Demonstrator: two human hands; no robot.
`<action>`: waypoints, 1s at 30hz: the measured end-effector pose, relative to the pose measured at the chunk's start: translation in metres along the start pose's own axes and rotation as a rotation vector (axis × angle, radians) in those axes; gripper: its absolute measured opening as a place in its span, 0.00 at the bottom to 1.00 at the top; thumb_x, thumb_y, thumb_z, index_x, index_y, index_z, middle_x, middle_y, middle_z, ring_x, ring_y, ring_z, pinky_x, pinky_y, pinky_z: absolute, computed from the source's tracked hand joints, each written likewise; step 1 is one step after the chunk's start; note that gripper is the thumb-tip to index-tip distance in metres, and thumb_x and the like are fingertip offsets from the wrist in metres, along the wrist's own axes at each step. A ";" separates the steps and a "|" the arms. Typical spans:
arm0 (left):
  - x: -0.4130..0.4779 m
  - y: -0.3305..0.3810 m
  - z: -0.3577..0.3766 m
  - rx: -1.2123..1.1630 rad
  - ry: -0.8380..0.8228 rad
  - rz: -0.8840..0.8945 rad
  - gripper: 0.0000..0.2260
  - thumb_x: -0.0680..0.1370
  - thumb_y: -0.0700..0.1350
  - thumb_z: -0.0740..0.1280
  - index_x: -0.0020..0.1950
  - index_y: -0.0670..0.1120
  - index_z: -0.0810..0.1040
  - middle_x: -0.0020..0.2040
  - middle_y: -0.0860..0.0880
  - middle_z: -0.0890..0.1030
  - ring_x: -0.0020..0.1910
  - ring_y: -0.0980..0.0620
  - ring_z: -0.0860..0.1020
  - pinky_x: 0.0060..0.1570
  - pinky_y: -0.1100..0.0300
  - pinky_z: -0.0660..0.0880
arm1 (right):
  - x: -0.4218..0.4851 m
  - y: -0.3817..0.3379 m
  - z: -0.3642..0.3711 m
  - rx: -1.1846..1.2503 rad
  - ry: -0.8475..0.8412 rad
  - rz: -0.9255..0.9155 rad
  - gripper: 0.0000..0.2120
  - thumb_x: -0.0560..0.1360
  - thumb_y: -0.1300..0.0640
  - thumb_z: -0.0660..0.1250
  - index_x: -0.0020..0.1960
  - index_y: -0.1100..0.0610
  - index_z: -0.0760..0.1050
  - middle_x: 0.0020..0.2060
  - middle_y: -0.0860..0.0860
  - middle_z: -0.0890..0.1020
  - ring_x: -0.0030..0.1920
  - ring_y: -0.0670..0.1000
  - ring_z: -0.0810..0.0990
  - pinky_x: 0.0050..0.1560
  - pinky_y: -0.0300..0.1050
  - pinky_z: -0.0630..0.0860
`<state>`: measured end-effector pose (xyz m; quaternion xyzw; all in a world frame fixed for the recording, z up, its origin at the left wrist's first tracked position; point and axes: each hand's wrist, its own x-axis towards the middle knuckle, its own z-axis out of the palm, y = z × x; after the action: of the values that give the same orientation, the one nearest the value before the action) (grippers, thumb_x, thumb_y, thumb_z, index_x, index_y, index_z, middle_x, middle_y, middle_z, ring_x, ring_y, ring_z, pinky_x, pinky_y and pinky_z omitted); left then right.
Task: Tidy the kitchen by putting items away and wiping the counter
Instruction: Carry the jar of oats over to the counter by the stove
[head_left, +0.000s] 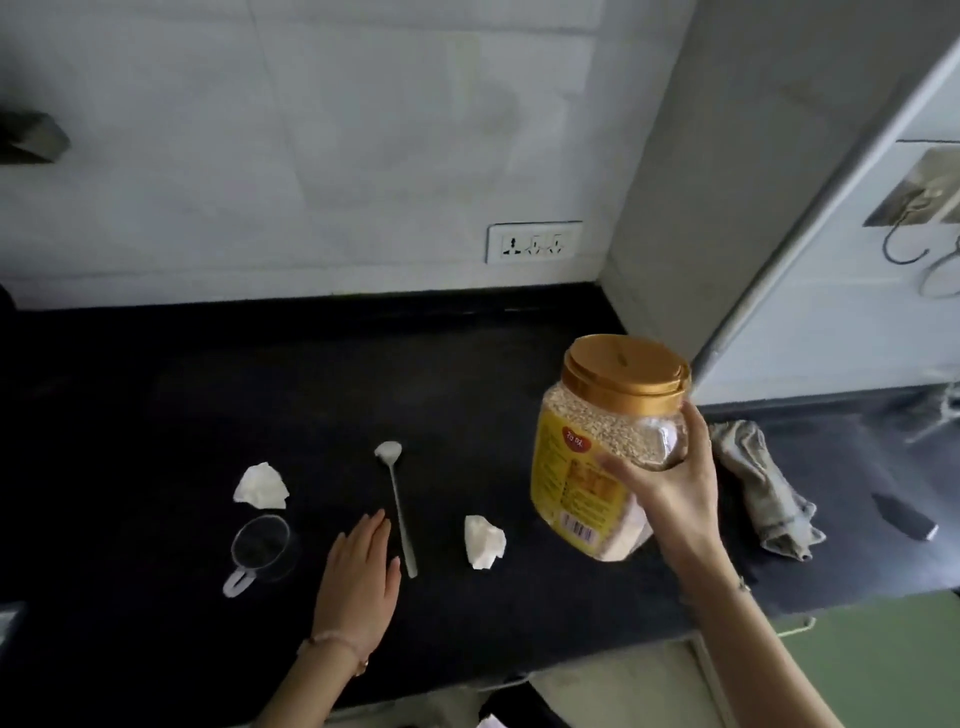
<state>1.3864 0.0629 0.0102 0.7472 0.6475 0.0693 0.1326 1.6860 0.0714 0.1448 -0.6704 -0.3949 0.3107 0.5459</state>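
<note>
Right hand (670, 499) grips a tilted, gold-lidded jar (587, 467) of grain over the black counter (156, 415). Its yellow label shows a barcode; the red logo's writing is unreadable. Left hand (358, 582) lies flat beside a spoon (397, 499).

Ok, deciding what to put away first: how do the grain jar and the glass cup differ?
The grain jar is held tilted in the right hand; the glass cup stands on the counter, untouched. The jar is lidded and full; the cup is open and looks empty. Both are see-through.
</note>
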 end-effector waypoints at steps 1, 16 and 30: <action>0.000 0.004 0.000 -0.023 0.012 -0.031 0.20 0.78 0.46 0.59 0.70 0.42 0.66 0.72 0.46 0.66 0.73 0.49 0.63 0.72 0.52 0.57 | 0.017 0.001 0.001 0.003 -0.027 -0.006 0.53 0.47 0.39 0.80 0.68 0.39 0.62 0.64 0.51 0.72 0.63 0.51 0.74 0.61 0.58 0.75; 0.011 0.030 0.009 -0.179 0.133 -0.331 0.17 0.77 0.38 0.61 0.65 0.44 0.73 0.69 0.49 0.72 0.71 0.50 0.66 0.72 0.54 0.55 | 0.177 0.019 0.046 -0.048 -0.391 -0.138 0.52 0.52 0.46 0.81 0.71 0.44 0.59 0.67 0.51 0.66 0.66 0.50 0.70 0.65 0.54 0.72; 0.013 0.033 0.014 -0.147 0.156 -0.377 0.17 0.75 0.33 0.63 0.62 0.43 0.75 0.66 0.49 0.75 0.68 0.50 0.69 0.70 0.53 0.56 | 0.272 0.009 0.050 -0.062 -0.592 -0.163 0.42 0.59 0.58 0.78 0.70 0.62 0.65 0.58 0.51 0.78 0.51 0.34 0.79 0.48 0.29 0.77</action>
<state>1.4233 0.0702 0.0057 0.5935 0.7774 0.1481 0.1467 1.7794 0.3313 0.1297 -0.5333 -0.5987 0.4354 0.4094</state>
